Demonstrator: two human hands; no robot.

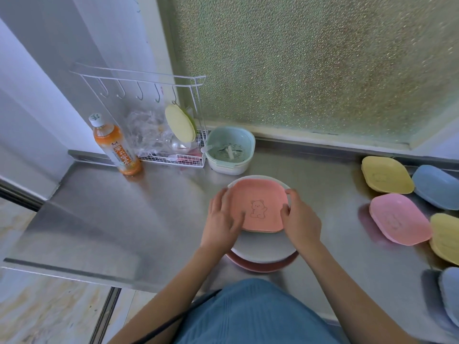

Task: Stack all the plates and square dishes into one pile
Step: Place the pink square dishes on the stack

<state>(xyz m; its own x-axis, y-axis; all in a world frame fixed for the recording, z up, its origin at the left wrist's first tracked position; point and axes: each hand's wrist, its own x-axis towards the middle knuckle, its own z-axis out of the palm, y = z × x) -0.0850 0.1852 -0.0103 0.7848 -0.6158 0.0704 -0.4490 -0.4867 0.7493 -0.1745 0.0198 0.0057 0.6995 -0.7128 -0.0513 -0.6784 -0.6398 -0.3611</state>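
A coral square dish (260,203) with a bear drawing lies on a white round plate (263,252), which sits on a reddish plate (258,266). A thin edge of another dish shows under the coral one. My left hand (222,219) grips the dish's left edge and my right hand (299,218) grips its right edge. Loose square dishes lie at the right: yellow (386,177), blue (438,186), pink (400,218), another yellow (445,235) and another blue (450,294), partly cut off.
On the steel counter (124,207) stand an orange drink bottle (115,145), a white wire rack (171,135) with hooks, plastic bags and a yellow-green sponge, and a mint colander basket (229,150). A frosted window is behind. The counter edge drops off at left.
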